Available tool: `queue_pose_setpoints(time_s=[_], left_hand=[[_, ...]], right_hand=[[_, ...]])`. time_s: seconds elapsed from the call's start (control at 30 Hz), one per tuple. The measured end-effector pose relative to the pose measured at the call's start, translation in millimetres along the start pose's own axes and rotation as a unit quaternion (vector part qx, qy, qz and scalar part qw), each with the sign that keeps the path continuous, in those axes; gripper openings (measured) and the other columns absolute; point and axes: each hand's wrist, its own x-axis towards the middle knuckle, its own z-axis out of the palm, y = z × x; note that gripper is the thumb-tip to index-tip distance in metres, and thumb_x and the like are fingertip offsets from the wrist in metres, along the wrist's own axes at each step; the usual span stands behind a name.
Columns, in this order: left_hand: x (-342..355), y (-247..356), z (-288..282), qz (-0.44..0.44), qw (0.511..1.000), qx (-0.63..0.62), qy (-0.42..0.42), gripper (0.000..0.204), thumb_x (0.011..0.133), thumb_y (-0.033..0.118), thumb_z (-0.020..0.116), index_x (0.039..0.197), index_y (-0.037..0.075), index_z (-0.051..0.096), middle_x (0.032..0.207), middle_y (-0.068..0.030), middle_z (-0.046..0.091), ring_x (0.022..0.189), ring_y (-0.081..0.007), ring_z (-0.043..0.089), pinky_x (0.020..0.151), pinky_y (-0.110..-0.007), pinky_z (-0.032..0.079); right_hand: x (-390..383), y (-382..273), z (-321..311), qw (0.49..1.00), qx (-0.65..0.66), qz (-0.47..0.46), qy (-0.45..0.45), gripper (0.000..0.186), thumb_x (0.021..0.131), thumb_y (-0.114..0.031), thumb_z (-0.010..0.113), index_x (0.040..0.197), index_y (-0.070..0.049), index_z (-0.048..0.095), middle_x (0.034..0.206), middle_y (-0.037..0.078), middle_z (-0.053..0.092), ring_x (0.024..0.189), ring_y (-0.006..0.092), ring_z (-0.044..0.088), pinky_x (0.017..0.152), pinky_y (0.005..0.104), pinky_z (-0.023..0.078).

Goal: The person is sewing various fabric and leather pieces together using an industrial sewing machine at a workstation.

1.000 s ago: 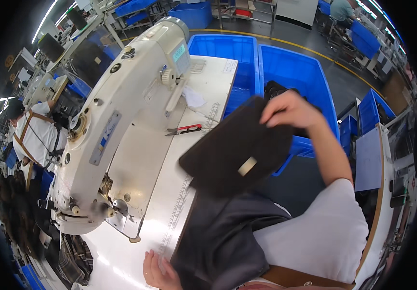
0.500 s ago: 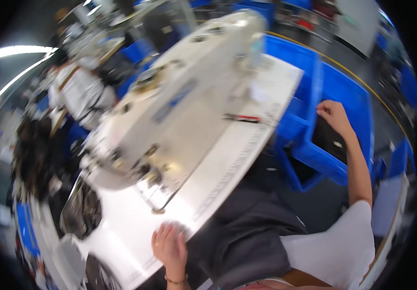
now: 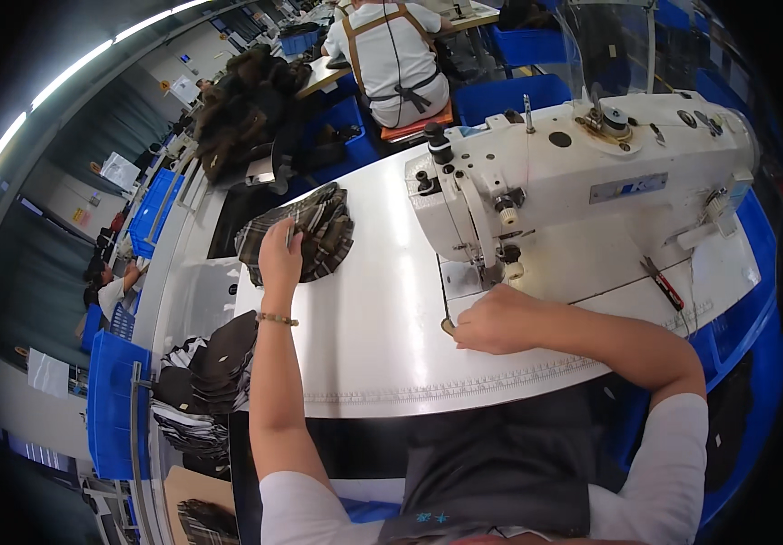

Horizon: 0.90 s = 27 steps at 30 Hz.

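Note:
My left hand [image 3: 280, 252] has its fingers closed on the edge of dark plaid fabric pieces [image 3: 328, 222] heaped on the white sewing table [image 3: 364, 327] at its left end. My right hand [image 3: 491, 320] rests curled at the near corner of the needle plate [image 3: 464, 276], just below the needle area of the white sewing machine [image 3: 564, 209]; what its fingertips hold is hidden. Red-handled scissors [image 3: 669, 291] lie right of it, under the machine's arm.
Stacked dark and striped pieces [image 3: 219, 363] sit left of the table, beside a blue crate [image 3: 117, 404]. A co-worker in a white shirt [image 3: 391, 59] sits beyond the machine, near more blue bins [image 3: 511, 91] and a dark fabric pile [image 3: 237, 109].
My view has swung left. The dark piece left my right hand for the right-side bin. That hand has come to the machine; my left hand has moved forward onto the plaid pieces.

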Motion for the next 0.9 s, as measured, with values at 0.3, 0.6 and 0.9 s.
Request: queue_pose_setpoints(time_s=[0.3, 0.6, 0.9], left_hand=[[20.3, -53.4, 8.4, -0.149, 0.976, -0.145, -0.063, 0.009, 0.097, 0.013, 0.063, 0.092, 0.005, 0.061, 0.088, -0.0053, 0.064, 0.078, -0.0176, 0.063, 0.069, -0.032, 0.05], [10.5, -60.8, -71.2, -0.239, 0.756, -0.608, 0.033, 0.013, 0.104, 0.023, 0.056, 0.112, 0.014, 0.061, 0.112, 0.0027, 0.068, 0.103, -0.0106, 0.062, 0.092, -0.036, 0.048], [-99.2, 177.5, -44.0, -0.025, 0.838, -0.455, -0.299, 0.014, 0.087, 0.004, 0.071, 0.099, 0.004, 0.063, 0.126, -0.0117, 0.059, 0.11, -0.0237, 0.06, 0.095, -0.033, 0.047]], right_hand=[[-14.1, 8.2, 20.9, 0.999, 0.035, 0.002, 0.021, 0.02, 0.09, -0.025, 0.064, 0.078, -0.01, 0.06, 0.07, 0.004, 0.06, 0.064, 0.0274, 0.064, 0.055, 0.041, 0.05], [-13.3, 4.6, 19.6, 0.98, 0.176, 0.064, 0.071, 0.018, 0.093, -0.027, 0.064, 0.091, -0.009, 0.067, 0.076, 0.004, 0.065, 0.066, 0.0249, 0.065, 0.059, 0.0371, 0.052], [2.8, -3.0, 13.8, 0.654, 0.646, 0.38, 0.099, 0.021, 0.097, -0.021, 0.067, 0.107, -0.002, 0.064, 0.087, 0.004, 0.068, 0.073, 0.0108, 0.066, 0.065, 0.026, 0.056]])
